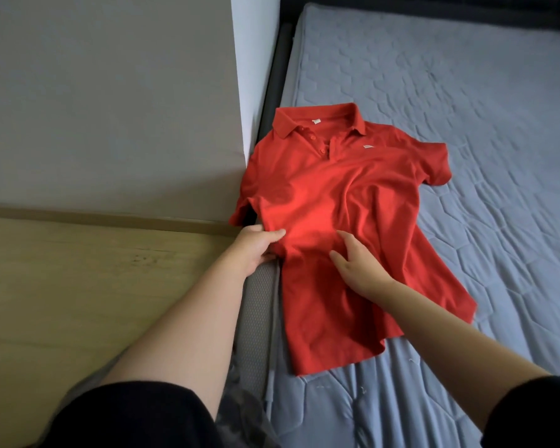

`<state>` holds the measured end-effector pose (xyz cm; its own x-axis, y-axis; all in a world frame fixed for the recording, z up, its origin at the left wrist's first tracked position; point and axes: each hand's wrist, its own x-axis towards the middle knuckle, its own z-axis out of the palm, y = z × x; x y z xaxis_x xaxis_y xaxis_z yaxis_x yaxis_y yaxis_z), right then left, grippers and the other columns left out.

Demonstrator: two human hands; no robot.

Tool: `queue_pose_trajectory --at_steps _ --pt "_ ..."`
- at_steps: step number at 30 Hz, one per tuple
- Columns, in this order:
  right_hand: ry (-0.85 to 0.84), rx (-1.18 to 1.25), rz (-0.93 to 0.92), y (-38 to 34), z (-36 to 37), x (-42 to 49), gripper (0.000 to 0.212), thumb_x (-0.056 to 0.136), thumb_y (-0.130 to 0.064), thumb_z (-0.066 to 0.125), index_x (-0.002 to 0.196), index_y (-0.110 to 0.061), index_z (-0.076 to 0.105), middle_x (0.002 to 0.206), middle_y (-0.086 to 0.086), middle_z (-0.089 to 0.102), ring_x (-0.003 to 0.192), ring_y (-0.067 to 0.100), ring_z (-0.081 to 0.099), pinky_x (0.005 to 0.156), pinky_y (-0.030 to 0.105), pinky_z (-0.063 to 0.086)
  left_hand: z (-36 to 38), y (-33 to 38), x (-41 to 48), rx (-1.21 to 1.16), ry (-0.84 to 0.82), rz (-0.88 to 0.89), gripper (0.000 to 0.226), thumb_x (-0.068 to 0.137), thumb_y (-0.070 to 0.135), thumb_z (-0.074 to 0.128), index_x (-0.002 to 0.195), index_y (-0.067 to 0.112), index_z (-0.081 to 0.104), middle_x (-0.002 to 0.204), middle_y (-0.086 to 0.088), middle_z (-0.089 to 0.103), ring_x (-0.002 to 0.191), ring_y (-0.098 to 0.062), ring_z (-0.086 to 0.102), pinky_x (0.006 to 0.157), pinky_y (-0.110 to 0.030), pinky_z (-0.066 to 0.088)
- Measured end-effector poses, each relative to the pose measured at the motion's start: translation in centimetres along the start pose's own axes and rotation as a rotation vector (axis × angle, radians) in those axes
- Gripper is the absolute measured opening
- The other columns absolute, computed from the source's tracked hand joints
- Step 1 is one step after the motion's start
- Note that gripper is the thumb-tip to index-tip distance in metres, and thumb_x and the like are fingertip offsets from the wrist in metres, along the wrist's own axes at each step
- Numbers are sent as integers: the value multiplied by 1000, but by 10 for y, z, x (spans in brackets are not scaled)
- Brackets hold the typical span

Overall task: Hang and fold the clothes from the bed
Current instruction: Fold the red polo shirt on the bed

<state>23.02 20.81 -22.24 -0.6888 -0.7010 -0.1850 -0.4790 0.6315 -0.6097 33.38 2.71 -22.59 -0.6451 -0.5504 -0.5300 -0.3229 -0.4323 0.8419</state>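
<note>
- Head view shows the left hand (256, 250) at the left side edge of a red polo shirt (353, 189). The thumb lies on top and the fingers are tucked beneath, so it pinches the cloth just below the sleeve.
- Right hand (356, 263) lies just to the right of it, fingers spread and flat on the shirt's middle, pressing down and gripping nothing.
- Both hands sit about midway along the shirt's length and close together. The left hand holds the edge that a fold across would carry over, while the right looks placed to pin the fold line.
- The shirt lies front up on the grey quilted mattress (466, 92). Its long axis runs near to far: collar (317, 119) at the far end, hem (337, 357) at the near end and swung a little right.
- Its left short sleeve (241, 211) droops over the mattress's left edge, while the right sleeve (434, 163) lies flat, well to the right of both hands.
- Loose ridges run down the cloth from the button placket (317, 145); I judge they need smoothing before a clean fold.
- Bare mattress lies right of the shirt, so nothing stands in the way of folding in that direction.
- Left of the bed run a dark bed frame (274, 85), a grey wall panel (110, 92) and a wooden floor (62, 286).
</note>
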Motion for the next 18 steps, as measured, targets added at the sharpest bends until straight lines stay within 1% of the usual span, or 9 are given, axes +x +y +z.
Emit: queue_pose_trajectory --at_steps 2,3,5,6,7,9,13,16,18 --pt "4 -121 12 3 -2 -6 59 95 -25 50 146 -3 29 150 15 34 140 25 30 115 34 22 4 0 -3 78 252 96 26 91 18 63 111 3 66 110 -12 68 97 -21 61 89 -31 48" --pt "11 -173 24 5 -3 -9 59 95 -26 50 145 -3 29 150 16 34 140 26 29 115 37 22 5 1 -8 33 301 92 32 92 25 62 114 3 65 112 -12 67 98 -21 61 92 -31 48" --pt "17 -219 48 9 -4 -16 59 95 -27 49 145 -3 29 150 16 34 140 27 30 114 39 23 8 1 -15 -223 125 -52 36 91 36 62 115 9 63 110 -9 67 98 -21 64 92 -36 50" --pt "12 -231 52 10 -4 -19 60 95 -28 49 145 -3 28 150 16 33 140 27 29 114 39 22 10 -1 -21 -289 5 -121 33 90 36 63 112 11 63 103 -7 70 91 -19 67 86 -36 54" --pt "4 -245 49 11 -3 -23 61 95 -29 49 146 -3 27 151 15 31 141 26 26 115 38 20 12 -4 -28 -263 -88 -175 29 89 32 64 109 11 64 95 -6 71 81 -16 69 77 -34 56" --pt "-14 -273 37 13 -1 -31 63 96 -30 48 148 -5 24 154 14 25 144 24 20 117 39 16 14 -15 -39 -63 -122 -213 28 88 18 66 113 6 63 88 -7 71 72 -17 69 69 -32 57" --pt "-22 -363 31 21 5 -45 64 95 -34 47 149 -12 21 158 9 17 146 21 12 119 42 9 10 -25 -51 28 83 -213 40 87 12 67 123 -2 56 118 -16 63 105 -29 61 95 -40 48" --pt "-5 -474 58 31 5 -54 66 93 -36 49 149 -12 21 159 7 14 147 22 10 117 42 7 -3 -25 -58 -8 110 -269 44 87 13 68 127 -1 56 127 -20 59 108 -28 59 99 -42 46" --pt "14 -520 53 36 4 -60 66 93 -36 49 148 -12 22 159 8 14 147 23 10 118 41 8 -12 -27 -59 362 240 -183 46 83 18 71 124 1 57 123 -18 61 110 -31 60 94 -38 48"
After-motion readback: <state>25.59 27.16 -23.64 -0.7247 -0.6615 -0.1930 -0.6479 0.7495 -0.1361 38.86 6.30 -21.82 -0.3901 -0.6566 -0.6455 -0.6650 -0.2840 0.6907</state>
